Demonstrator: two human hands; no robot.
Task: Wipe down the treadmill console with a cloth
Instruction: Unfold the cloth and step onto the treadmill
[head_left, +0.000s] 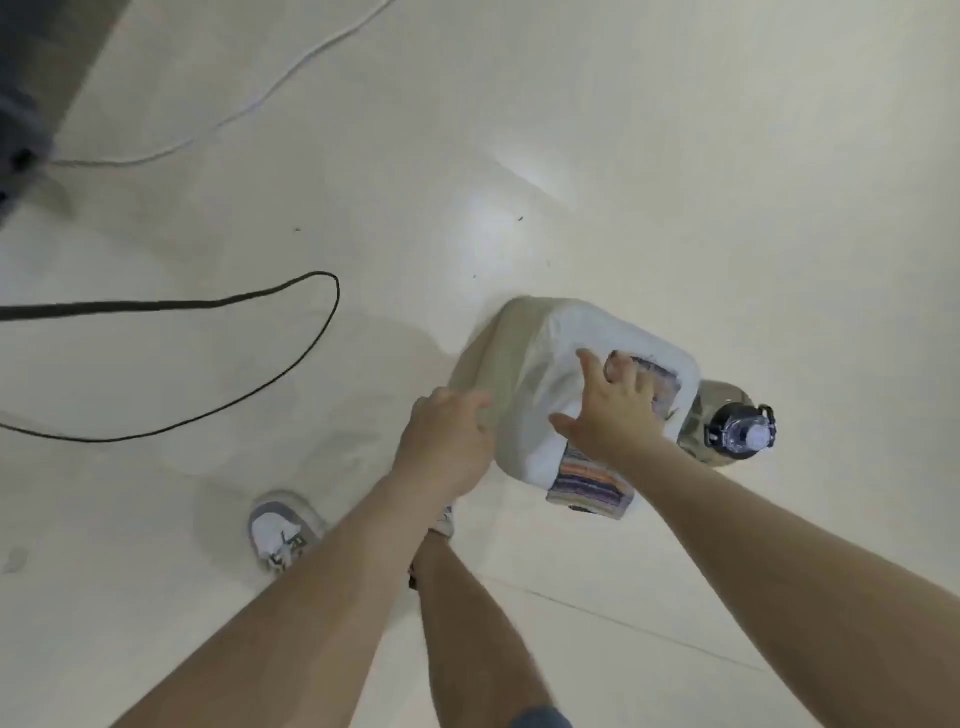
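A striped cloth (592, 480) lies across the top of a white plastic stool (566, 338) on the floor, one end hanging over the near edge. My right hand (608, 410) rests flat on the cloth, thumb and index finger spread onto the white top. My left hand (447, 447) grips the stool's left edge with curled fingers. No treadmill console is in view.
A clear bottle with a black cap (740, 428) stands just right of the stool. A black cable (291, 291) loops across the pale floor at left, and a white cable (249, 111) runs further back. My shoe (283, 530) is below left. A dark object (26, 104) fills the upper-left corner.
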